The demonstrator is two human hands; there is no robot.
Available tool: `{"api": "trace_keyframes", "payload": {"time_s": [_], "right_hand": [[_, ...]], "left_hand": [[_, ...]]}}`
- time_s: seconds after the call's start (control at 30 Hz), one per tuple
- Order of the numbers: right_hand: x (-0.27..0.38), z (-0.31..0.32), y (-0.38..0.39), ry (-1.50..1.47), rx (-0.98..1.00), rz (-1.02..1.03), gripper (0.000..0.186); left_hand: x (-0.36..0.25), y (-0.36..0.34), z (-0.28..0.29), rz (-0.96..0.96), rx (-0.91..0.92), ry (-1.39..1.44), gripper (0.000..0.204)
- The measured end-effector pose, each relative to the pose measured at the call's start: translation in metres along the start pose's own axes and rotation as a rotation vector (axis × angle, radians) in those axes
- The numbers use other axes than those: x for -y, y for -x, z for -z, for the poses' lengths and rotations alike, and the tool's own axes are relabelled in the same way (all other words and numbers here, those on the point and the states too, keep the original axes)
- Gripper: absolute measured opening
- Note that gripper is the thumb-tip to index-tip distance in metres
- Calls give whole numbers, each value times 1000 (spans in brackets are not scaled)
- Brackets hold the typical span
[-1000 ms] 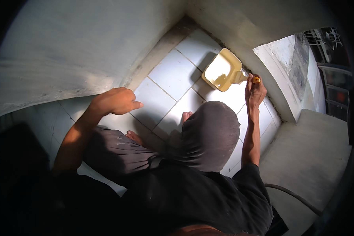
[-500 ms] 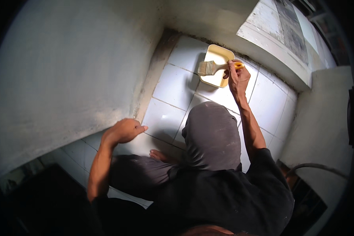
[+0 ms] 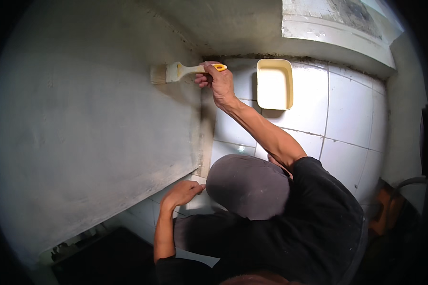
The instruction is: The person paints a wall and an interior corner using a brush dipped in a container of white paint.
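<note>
Head view: where is the brush (image 3: 176,72), and how is it held?

In the right hand (image 3: 222,85), at the grey wall (image 3: 104,109). Handle is pinched between thumb and fingers near its yellow end, bristles pointed left. Contact with the wall looks likely; cannot be confirmed from this angle.

Left hand (image 3: 181,194)?

Held low, just beside the bent knee (image 3: 247,186). Fingers curled, thumb extended, nothing seen in grip. Whether the fingertips are pressed together cannot be told.

Tray?

1 pale yellow tray (image 3: 275,64) on the white floor tiles (image 3: 349,118), right of the brush, untouched by either of the 2 hands. Contents washed out by glare; level unreadable.

Step in hand?

Judged as brushing of the wall, with the bristles at or near contact.

What is called for in the next move?

Probably bristles laid flat, pressure light and even, handle pinched firmly. Knee and tray are well apart from the bristles, so a snag seems unlikely. If bristles are found dry, a reload at the tray would be needed.
</note>
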State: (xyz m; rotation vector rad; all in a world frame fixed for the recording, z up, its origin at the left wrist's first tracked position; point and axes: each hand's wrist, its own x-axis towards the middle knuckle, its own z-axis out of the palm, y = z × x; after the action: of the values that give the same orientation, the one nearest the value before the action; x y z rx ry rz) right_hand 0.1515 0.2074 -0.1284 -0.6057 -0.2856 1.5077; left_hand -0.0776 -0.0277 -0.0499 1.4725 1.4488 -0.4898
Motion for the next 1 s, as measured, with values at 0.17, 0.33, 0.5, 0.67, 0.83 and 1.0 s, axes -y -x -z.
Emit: {"api": "trace_keyframes", "payload": {"time_s": [0.17, 0.33, 0.5, 0.67, 0.83, 1.0], "right_hand": [[-53, 77, -11, 161, -237, 7, 24], [-62, 100, -11, 580, -390, 85, 24], [-15, -2, -14, 448, -168, 250, 25], [35, -48, 0, -30, 32, 221, 27], [-27, 20, -18, 147, -109, 137, 27], [-58, 89, -15, 614, -338, 162, 26]], "left_hand": [[-1, -1, 1, -28, 32, -47, 40], [-3, 0, 1, -18, 22, -5, 35], [1, -4, 3, 3, 38, -18, 36], [-5, -2, 4, 44, 40, -11, 39], [-21, -1, 10, 99, 69, -33, 41], [-18, -5, 10, 109, 85, -51, 39]]}}
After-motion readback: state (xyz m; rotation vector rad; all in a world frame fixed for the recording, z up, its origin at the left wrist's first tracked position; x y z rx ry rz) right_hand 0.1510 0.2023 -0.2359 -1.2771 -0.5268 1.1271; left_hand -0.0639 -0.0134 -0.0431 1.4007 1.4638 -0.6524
